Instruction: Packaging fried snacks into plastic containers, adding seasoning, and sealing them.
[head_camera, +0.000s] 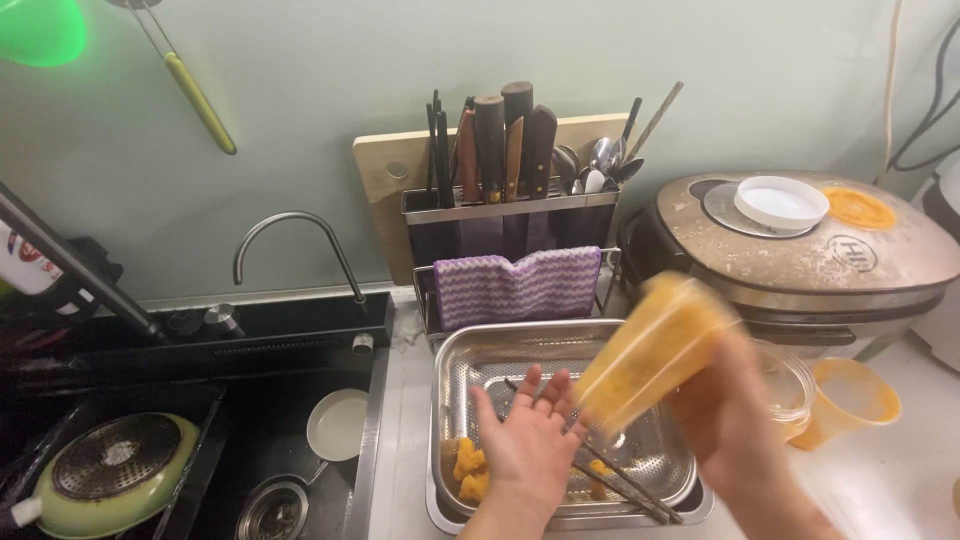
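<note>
- Step in hand, as judged — emptying: the right hand (735, 420) grips a clear plastic cup (650, 350) smeared orange inside, tilted mouth-down toward the lower centre of the frame and blurred by motion.
- The cup sits over the perforated steel tray (460, 350) on the bench; orange chunks (468, 470) lie in the tray's lower left, and dark chopsticks (620, 485) lie across it.
- The left hand (530, 440) is spread flat, palm up, fingers apart, holding nothing — directly below the cup mouth.
- Next move, as judged: calls for a steady tilt so the contents land in the tray, not on the bench.
</note>
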